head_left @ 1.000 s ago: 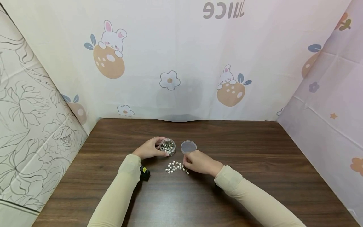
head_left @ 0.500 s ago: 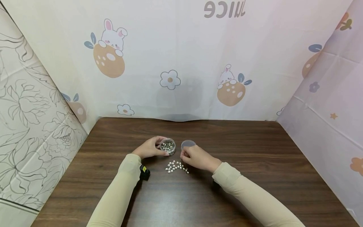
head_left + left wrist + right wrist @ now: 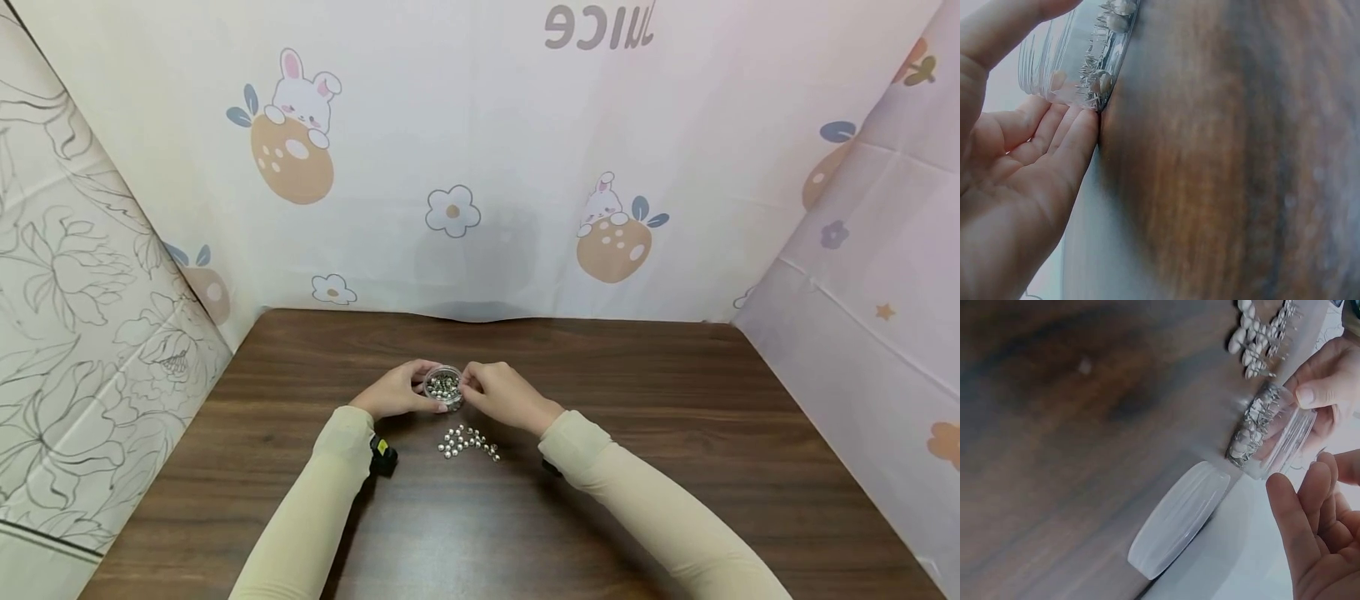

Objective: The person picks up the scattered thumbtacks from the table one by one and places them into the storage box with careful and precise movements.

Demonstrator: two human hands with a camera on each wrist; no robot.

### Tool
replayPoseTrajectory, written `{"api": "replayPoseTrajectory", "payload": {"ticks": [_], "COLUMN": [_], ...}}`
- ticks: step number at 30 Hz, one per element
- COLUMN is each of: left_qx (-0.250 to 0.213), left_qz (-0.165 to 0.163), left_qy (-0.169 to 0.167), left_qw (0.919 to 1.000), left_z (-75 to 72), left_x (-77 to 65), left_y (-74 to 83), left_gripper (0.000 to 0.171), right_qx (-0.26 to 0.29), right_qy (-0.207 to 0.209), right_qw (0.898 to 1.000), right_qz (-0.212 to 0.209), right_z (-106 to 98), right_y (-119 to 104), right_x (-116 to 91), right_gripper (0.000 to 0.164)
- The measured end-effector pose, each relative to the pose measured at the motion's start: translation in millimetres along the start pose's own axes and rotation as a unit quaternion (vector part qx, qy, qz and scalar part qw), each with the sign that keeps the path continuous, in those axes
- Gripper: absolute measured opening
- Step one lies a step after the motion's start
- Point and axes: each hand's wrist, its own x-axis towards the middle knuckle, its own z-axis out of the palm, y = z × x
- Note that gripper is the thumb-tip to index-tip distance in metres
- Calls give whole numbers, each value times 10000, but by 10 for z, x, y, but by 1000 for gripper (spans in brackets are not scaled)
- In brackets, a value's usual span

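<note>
My left hand (image 3: pixel 397 392) grips a clear round jar (image 3: pixel 452 407) from its left side, fingers and thumb around the wall. Silver dome-headed thumbtacks (image 3: pixel 1250 434) cover the jar's bottom, points sticking up. Over the jar's right rim is my right hand (image 3: pixel 510 398), thumb and fingertips pinched together. A tiny tip of a thumbtack (image 3: pixel 1320 452) shows at that pinch; the fingers hide most of it. Several more thumbtacks (image 3: pixel 460 442) lie loose on the table in front of the jar.
A clear lid (image 3: pixel 1179 519) lies on the table beside the jar in the right wrist view; in the head view my right hand covers it. The brown wooden table (image 3: pixel 645 375) ends at a printed curtain (image 3: pixel 510 150) behind, with more cloth along both sides.
My right hand has moved up and left, from the loose thumbtacks past the lid to the jar's rim. The left hand and jar have stayed in place.
</note>
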Motion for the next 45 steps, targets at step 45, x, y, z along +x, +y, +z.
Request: {"api": "replayPoseTrajectory", "payload": {"ticks": [45], "left_qx": [80], "left_qz": [34], "left_qy": [27], "left_qw": [10000], "left_z": [4], "left_x": [-2], "left_y": [14], "left_gripper": [72], "right_qx": [-251], "right_qy": [-574], "right_qw": [9980], "right_qz": [-76], "right_z": [-66], "right_y": [129], "right_x": [-325], "right_gripper": [9]}}
